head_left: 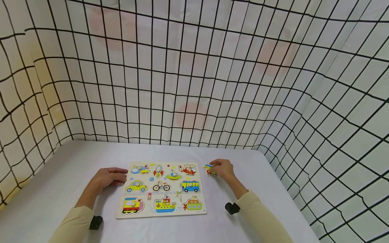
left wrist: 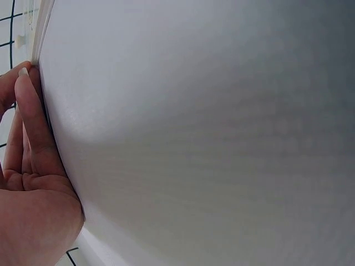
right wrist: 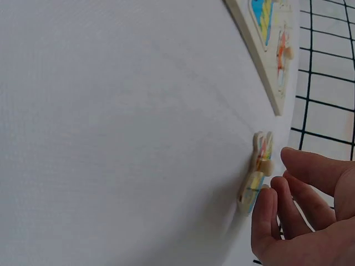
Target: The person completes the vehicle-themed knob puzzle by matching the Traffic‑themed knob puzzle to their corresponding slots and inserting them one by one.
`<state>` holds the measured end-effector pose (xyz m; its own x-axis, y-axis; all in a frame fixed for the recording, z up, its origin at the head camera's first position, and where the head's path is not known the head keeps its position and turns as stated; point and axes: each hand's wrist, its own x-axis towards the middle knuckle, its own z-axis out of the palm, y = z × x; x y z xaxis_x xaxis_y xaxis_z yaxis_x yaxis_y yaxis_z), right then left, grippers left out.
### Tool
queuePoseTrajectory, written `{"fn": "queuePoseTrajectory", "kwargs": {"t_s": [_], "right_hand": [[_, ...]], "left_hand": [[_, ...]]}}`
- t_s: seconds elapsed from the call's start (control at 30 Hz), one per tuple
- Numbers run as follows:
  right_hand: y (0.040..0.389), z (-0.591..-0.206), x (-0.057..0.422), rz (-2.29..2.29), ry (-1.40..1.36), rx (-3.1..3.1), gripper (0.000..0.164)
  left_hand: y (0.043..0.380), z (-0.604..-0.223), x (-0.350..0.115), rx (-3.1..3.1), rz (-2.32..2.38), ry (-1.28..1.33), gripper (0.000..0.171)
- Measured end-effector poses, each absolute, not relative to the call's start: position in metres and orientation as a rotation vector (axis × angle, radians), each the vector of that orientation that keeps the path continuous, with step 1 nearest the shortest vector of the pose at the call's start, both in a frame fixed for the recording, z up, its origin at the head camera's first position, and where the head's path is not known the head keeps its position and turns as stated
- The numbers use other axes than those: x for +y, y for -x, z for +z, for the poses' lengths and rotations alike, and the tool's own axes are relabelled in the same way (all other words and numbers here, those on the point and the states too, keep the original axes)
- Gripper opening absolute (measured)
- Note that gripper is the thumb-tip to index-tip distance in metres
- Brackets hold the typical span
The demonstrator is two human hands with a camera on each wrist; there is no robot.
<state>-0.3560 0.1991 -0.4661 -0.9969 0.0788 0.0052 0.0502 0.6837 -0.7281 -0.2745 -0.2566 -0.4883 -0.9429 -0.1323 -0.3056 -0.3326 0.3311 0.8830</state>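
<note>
A wooden puzzle board [head_left: 152, 214] with pictures of vehicles lies on the white table. My left hand [head_left: 107, 176] rests on the table at its left side, the fingertips touching the board's edge; the left wrist view shows the fingers [left wrist: 34, 119] fairly straight. Right of the board lies a loose puzzle piece [head_left: 208, 166], blue, yellow and red. My right hand [head_left: 224, 169] is over it. In the right wrist view the thumb and fingers stand apart around the small round knob [right wrist: 267, 167] of the piece, with a gap showing by the thumb.
Knobbed pieces sit in the board, among them a helicopter [head_left: 187, 169], a bus [head_left: 190, 186] and a train [head_left: 132, 205]. Black netting [head_left: 167, 84] over white cloth surrounds the table [head_left: 164, 233] at the back and sides. A black device [head_left: 232, 208] is on the right wrist.
</note>
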Motion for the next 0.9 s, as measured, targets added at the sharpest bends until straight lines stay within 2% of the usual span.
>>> {"fn": "queuePoseTrajectory", "kwargs": {"t_s": [0.2,0.5,0.9], "right_hand": [[0.357,-0.474,0.2,1.273,0.137,-2.853,0.028],[0.357,-0.478,0.2,1.22,0.154,-2.857,0.015],[0.36,-0.48,0.203,1.207,0.13,-2.888,0.011]], "left_hand": [[0.275,-0.489,-0.256,2.409,1.664,0.436,0.048],[0.276,-0.489,-0.257,2.411,1.663,0.435,0.05],[0.274,-0.488,-0.256,2.417,1.668,0.443,0.048]]}}
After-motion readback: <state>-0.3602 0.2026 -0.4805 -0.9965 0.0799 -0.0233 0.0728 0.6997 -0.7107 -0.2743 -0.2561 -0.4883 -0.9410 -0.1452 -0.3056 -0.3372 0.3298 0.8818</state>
